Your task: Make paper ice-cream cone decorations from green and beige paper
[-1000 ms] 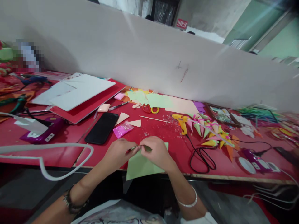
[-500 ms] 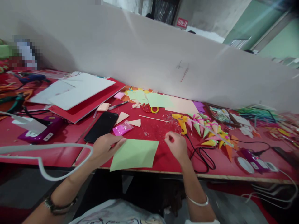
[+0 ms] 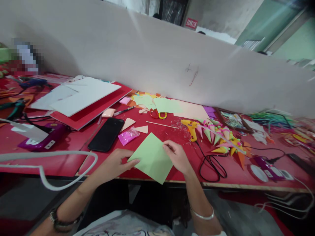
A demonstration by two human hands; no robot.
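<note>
A light green paper sheet (image 3: pixel 152 157) lies turned like a diamond at the near edge of the red table (image 3: pixel 73 157). My left hand (image 3: pixel 114 164) pinches its left corner between thumb and fingers. My right hand (image 3: pixel 176 155) grips its right edge near the top corner. A black phone (image 3: pixel 106 134) and a pink glitter packet (image 3: pixel 128 135) lie just beyond my left hand. A yellow glue gun (image 3: pixel 190 128) with a black cord (image 3: pixel 213 165) sits past my right hand.
Red-and-yellow scissors (image 3: pixel 157 114), a thin wooden stick (image 3: pixel 162 125) and cut paper pieces (image 3: pixel 157 104) lie further back. Several coloured paper cones (image 3: pixel 223 139) are piled at the right. White boards (image 3: pixel 78 95) and a purple device (image 3: pixel 46 137) occupy the left. A grey partition (image 3: pixel 147 55) closes the back.
Both hands were together over the sheet, then parted. My right hand has come back from near the glue gun onto the green sheet, which has turned to a diamond.
</note>
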